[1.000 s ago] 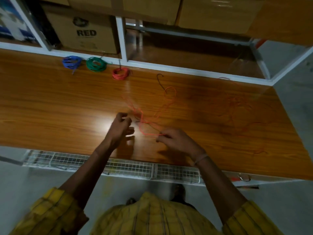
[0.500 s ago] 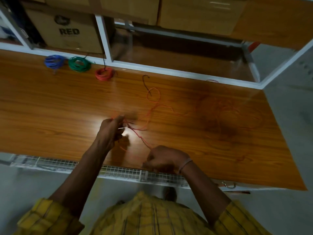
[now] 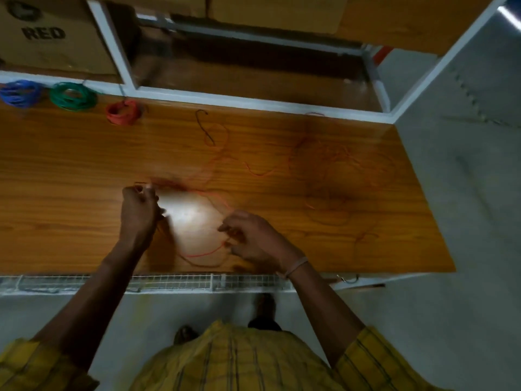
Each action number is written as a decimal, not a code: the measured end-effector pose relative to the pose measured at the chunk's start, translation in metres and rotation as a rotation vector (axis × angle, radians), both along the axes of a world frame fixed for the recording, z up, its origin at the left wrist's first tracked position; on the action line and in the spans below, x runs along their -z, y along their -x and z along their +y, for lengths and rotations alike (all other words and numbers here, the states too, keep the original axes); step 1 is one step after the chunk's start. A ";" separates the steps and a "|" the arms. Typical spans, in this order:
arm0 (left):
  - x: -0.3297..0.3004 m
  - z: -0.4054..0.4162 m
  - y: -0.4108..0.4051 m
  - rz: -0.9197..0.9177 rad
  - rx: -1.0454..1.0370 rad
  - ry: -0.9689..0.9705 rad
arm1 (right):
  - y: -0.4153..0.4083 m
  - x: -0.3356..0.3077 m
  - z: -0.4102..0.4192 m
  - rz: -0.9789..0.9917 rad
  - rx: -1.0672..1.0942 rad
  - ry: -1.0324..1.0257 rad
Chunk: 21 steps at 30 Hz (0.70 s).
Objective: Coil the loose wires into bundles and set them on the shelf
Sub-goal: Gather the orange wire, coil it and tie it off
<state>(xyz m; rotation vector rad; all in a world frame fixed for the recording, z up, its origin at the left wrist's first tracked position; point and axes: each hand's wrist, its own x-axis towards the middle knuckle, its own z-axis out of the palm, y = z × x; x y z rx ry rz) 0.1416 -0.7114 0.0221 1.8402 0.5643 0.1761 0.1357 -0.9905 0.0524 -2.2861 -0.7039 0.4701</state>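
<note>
Pinching one end of a thin orange wire (image 3: pixel 210 251) at its raised fingertips, the left hand (image 3: pixel 139 211) keeps a narrow grip over the wooden counter (image 3: pixel 70 165). The right hand (image 3: pixel 252 239) sits a little nearer the counter's front edge, fingers curled, with the same wire running through its narrow grip; a loop of it sags between the two hands and curves down toward the edge. Beyond the hands the wire trails up and to the right into a loose tangle (image 3: pixel 342 170) lying flat on the counter. A short dark wire (image 3: pixel 204 127) lies near the back. Along the rear left of the counter lie three finished coils side by side: a blue bundle (image 3: pixel 19 93), a green bundle (image 3: pixel 73 95) and a red bundle (image 3: pixel 123 112). Behind them, a cardboard box (image 3: pixel 48 38) marked RED stands on the shelf (image 3: pixel 253 77).
</note>
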 end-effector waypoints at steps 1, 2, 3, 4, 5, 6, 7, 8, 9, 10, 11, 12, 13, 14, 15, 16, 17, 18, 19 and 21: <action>-0.004 -0.014 0.001 0.003 0.055 -0.028 | 0.004 0.002 -0.004 0.004 0.018 -0.049; -0.005 -0.028 0.002 -0.010 0.121 -0.056 | 0.009 0.003 -0.008 0.019 0.038 -0.095; -0.006 -0.043 0.003 -0.026 0.206 -0.082 | 0.014 0.003 -0.011 0.046 0.061 -0.143; -0.008 -0.058 0.004 -0.040 0.306 -0.117 | 0.018 0.003 -0.015 0.069 0.085 -0.190; -0.008 -0.070 0.004 -0.042 0.399 -0.173 | 0.022 0.001 -0.019 0.073 0.118 -0.224; -0.007 -0.081 0.003 -0.031 0.464 -0.241 | 0.027 -0.001 -0.023 0.036 0.169 -0.239; -0.006 -0.091 0.002 -0.006 0.489 -0.319 | 0.033 -0.006 -0.029 -0.042 0.243 -0.235; -0.001 -0.099 -0.002 0.004 0.501 -0.380 | 0.037 -0.011 -0.036 -0.150 0.341 -0.222; 0.001 -0.104 -0.004 0.016 0.509 -0.428 | 0.043 -0.017 -0.044 -0.266 0.458 -0.203; 0.001 -0.108 -0.006 0.012 0.524 -0.482 | 0.048 -0.023 -0.055 -0.379 0.589 -0.180; -0.003 -0.110 -0.007 0.012 0.544 -0.557 | 0.054 -0.029 -0.069 -0.484 0.727 -0.159; -0.005 -0.112 -0.009 0.016 0.568 -0.649 | 0.059 -0.031 -0.084 -0.576 0.860 -0.146; -0.007 -0.113 -0.011 0.012 0.607 -0.741 | 0.064 -0.030 -0.099 -0.640 0.981 -0.139; -0.013 -0.114 -0.012 0.018 0.679 -0.838 | 0.067 -0.027 -0.114 -0.673 1.085 -0.137; -0.020 -0.115 -0.012 0.062 0.737 -0.941 | 0.070 -0.021 -0.127 -0.675 1.178 -0.136; -0.027 -0.115 -0.011 0.129 0.786 -1.014 | 0.071 -0.013 -0.137 -0.650 1.265 -0.137; -0.035 -0.116 -0.011 0.162 0.833 -1.091 | 0.071 -0.004 -0.145 -0.600 1.342 -0.151; -0.037 -0.115 -0.011 0.161 0.897 -1.152 | 0.070 0.004 -0.152 -0.538 1.401 -0.176; -0.037 -0.114 -0.013 0.147 0.922 -1.197 | 0.068 0.013 -0.158 -0.472 1.441 -0.200; -0.045 -0.118 -0.016 0.103 0.935 -1.309 | 0.061 0.026 -0.167 -0.365 1.453 -0.215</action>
